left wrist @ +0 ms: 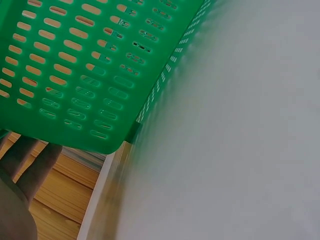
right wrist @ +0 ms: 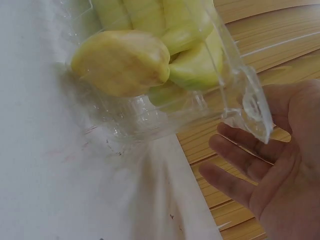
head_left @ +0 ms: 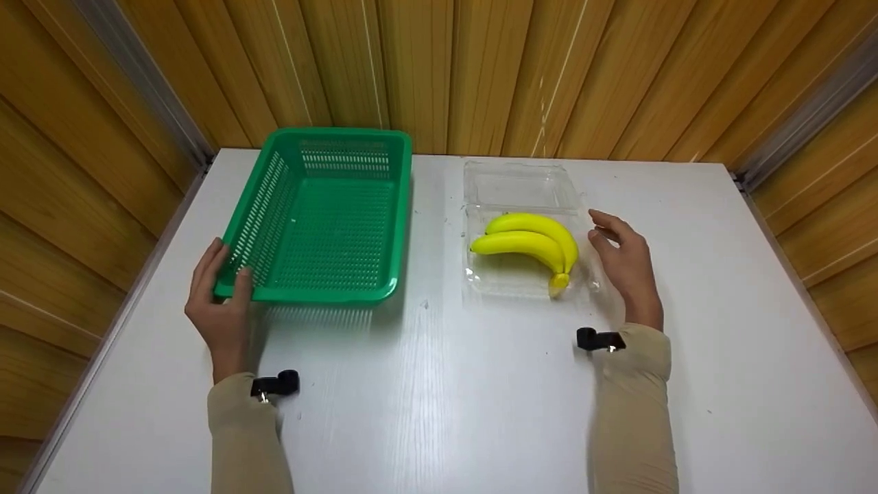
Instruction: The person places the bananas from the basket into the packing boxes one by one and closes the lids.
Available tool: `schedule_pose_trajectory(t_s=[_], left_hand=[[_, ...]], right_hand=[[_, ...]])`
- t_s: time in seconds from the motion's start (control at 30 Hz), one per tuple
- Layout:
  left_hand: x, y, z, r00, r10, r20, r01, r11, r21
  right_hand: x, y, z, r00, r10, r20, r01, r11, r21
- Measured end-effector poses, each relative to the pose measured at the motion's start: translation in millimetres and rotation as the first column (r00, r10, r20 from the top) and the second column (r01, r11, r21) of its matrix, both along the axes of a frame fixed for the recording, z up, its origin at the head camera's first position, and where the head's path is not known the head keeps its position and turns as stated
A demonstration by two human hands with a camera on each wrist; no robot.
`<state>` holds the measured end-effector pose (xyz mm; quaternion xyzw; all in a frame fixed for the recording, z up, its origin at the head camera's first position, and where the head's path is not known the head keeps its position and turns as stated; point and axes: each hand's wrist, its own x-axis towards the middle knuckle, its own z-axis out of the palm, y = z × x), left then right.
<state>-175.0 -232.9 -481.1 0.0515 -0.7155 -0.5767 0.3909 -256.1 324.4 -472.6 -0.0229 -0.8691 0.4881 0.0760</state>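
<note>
In the head view my left hand (head_left: 221, 305) holds the near left corner of a green plastic basket (head_left: 394, 226), thumb at the near rim and fingers along the left side. The left wrist view shows fingers (left wrist: 42, 167) by the rim, below the slotted wall. My right hand (head_left: 623, 264) is beside a clear plastic clamshell box (head_left: 504, 281), fingers loosely bent near its right edge. Two yellow bananas (head_left: 525, 241), joined at the stem, lie in the box. In the right wrist view, the fingers (right wrist: 240, 155) spread below the box's rim, and part of the hand is behind its corner.
The clamshell's lid (head_left: 521, 186) lies folded back toward the rear. Both things stand on a white table (head_left: 425, 412), with wood-patterned panels (head_left: 480, 75) behind and at the sides. A small black camera (head_left: 278, 384) is worn on the left sleeve, another (head_left: 597, 339) on the right.
</note>
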Motion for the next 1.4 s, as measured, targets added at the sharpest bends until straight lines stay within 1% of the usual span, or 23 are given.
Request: schedule_pose_trajectory(t_s=[0.17, 0.27, 0.43, 0.57, 0.7, 0.97, 1.1, 1.27, 1.4], left_hand=[[-0.4, 0.5, -0.2, 1.000, -0.002, 0.001, 0.002, 1.000, 0.005], [-0.6, 0.5, -0.2, 1.000, -0.003, -0.004, 0.003, 1.000, 0.004], [-1.8, 0.4, -0.8, 0.999, 0.000, -0.034, 0.000, 1.000, -0.014], [-2.6, 0.0, -0.7, 0.999, -0.002, -0.034, 0.002, 1.000, -0.012], [-2.6, 0.0, -0.2, 1.000, -0.001, -0.026, 0.001, 1.000, -0.007], [-3.3, 1.1, 0.4, 0.999, 0.006, -0.037, -0.006, 1.000, -0.013], [-2.8, 1.5, 0.8, 1.000, 0.017, -0.022, -0.017, 1.000, -0.016], [-2.1, 1.7, 1.4, 1.000, 0.028, 0.003, -0.028, 1.000, -0.014], [-2.7, 1.4, 2.9, 0.999, 0.033, -0.003, -0.033, 0.999, -0.018]], right_hand=[[-3.0, 0.2, -6.6, 1.000, 0.003, 0.008, -0.002, 0.998, -0.058], [-4.5, -0.3, -9.8, 1.000, 0.001, 0.029, 0.002, 0.995, -0.098], [-5.9, 0.2, -14.5, 0.998, -0.007, 0.065, 0.018, 0.986, -0.166], [-7.8, 2.0, -18.2, 0.996, -0.022, 0.082, 0.039, 0.975, -0.218], [-10.3, 4.7, -22.5, 0.994, -0.023, 0.104, 0.052, 0.959, -0.278], [-12.8, 7.9, -28.5, 0.993, -0.008, 0.120, 0.056, 0.913, -0.404], [-11.8, 8.2, -31.8, 0.992, -0.006, 0.124, 0.061, 0.896, -0.440], [-9.4, 8.8, -35.8, 0.993, 0.015, 0.113, 0.040, 0.882, -0.470], [-9.0, 9.6, -37.7, 0.995, 0.025, 0.098, 0.026, 0.874, -0.486]])
